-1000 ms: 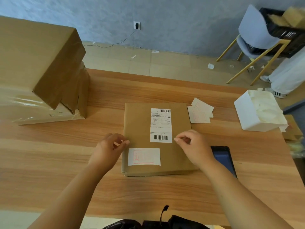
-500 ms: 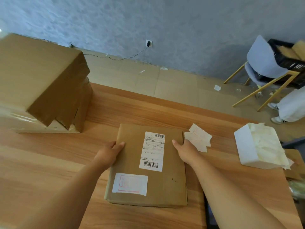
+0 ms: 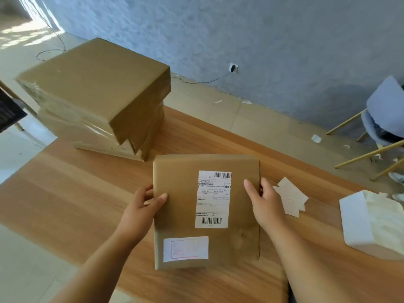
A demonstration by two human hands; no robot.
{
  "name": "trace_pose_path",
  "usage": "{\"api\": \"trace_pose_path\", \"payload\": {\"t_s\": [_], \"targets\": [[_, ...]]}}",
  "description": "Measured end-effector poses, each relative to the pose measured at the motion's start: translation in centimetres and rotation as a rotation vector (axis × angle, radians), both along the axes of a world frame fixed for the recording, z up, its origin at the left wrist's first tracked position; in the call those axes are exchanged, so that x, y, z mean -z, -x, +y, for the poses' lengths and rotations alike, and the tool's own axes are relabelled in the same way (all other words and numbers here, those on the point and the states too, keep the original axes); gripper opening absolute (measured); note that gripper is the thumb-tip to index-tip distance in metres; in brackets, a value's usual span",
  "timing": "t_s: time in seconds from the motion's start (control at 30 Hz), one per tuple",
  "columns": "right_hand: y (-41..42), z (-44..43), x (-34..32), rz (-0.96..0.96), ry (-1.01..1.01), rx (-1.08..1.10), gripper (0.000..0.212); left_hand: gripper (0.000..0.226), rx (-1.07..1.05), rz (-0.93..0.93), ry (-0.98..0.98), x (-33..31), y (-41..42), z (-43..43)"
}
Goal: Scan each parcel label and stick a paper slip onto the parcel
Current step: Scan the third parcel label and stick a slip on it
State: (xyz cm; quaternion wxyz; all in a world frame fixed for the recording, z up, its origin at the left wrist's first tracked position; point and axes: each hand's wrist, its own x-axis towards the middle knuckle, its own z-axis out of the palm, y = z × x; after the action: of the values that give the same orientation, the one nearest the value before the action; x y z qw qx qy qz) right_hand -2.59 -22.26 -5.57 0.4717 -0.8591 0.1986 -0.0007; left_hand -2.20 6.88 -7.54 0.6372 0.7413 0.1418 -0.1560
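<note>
The parcel (image 3: 179, 193) is now gripped at both edges (it lay flat a second ago), thumbs on top, by the left hand (image 3: 142, 208) and the right hand (image 3: 265, 206), and seems lifted off the table (image 3: 76, 193). The slip (image 3: 185, 249) is stuck on, so this one looks done. The big wrapped pile (image 3: 94, 95) is close behind, loose slips (image 3: 290, 197) beside.

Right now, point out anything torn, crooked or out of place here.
The brown wrapping on the big stack is torn in jagged flaps at its near corner. Loose slips lie fanned untidily right of the parcel, and paper scraps litter the floor. The stuck slip sits nearly straight.
</note>
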Motion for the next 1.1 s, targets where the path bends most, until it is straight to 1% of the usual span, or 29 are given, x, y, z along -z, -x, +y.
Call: {"api": "trace_pose_path", "payload": {"t_s": [0.1, 0.23, 0.37, 0.43, 0.57, 0.67, 0.73, 0.9, 1.0, 1.1], "targets": [[0.6, 3.9, -1.5, -0.127, -0.009, -0.075, 0.032, 0.044, -0.094, -0.052, 0.097, -1.4, 2.4, 3.5], [1.3, 10.8, -2.9, -0.246, -0.038, -0.165, 0.031, 0.055, -0.188, -0.109, 0.148, -3.1, 5.7, 10.1], [2.0, 19.3, -3.2, -0.282, -0.141, -0.259, 0.03, 0.04, -0.28, -0.191, 0.136, -4.1, 9.0, 18.4], [2.4, 23.9, -3.0, -0.294, -0.19, -0.311, 0.027, 0.037, -0.322, -0.223, 0.103, -4.6, 10.5, 22.6], [2.6, 33.1, -2.7, -0.28, -0.268, -0.423, 0.024, 0.035, -0.414, -0.266, 0.03, -5.5, 12.9, 30.9], [1.9, 39.2, -2.5, -0.258, -0.323, -0.496, 0.014, 0.037, -0.493, -0.276, -0.03, -6.0, 14.0, 36.3], [1.0, 43.0, -2.6, -0.234, -0.34, -0.544, 0.013, 0.036, -0.536, -0.281, -0.049, -6.1, 14.2, 39.6], [-2.8, 51.8, -3.0, -0.176, -0.322, -0.649, 0.02, 0.037, -0.606, -0.275, -0.094, -5.8, 12.9, 47.2], [-6.1, 57.0, -2.8, -0.162, -0.309, -0.69, 0.03, 0.036, -0.629, -0.263, -0.123, -5.7, 10.8, 51.8], [-10.1, 62.3, -2.6, -0.151, -0.288, -0.723, 0.034, 0.032, -0.658, -0.262, -0.131, -5.9, 7.8, 56.5]]}}
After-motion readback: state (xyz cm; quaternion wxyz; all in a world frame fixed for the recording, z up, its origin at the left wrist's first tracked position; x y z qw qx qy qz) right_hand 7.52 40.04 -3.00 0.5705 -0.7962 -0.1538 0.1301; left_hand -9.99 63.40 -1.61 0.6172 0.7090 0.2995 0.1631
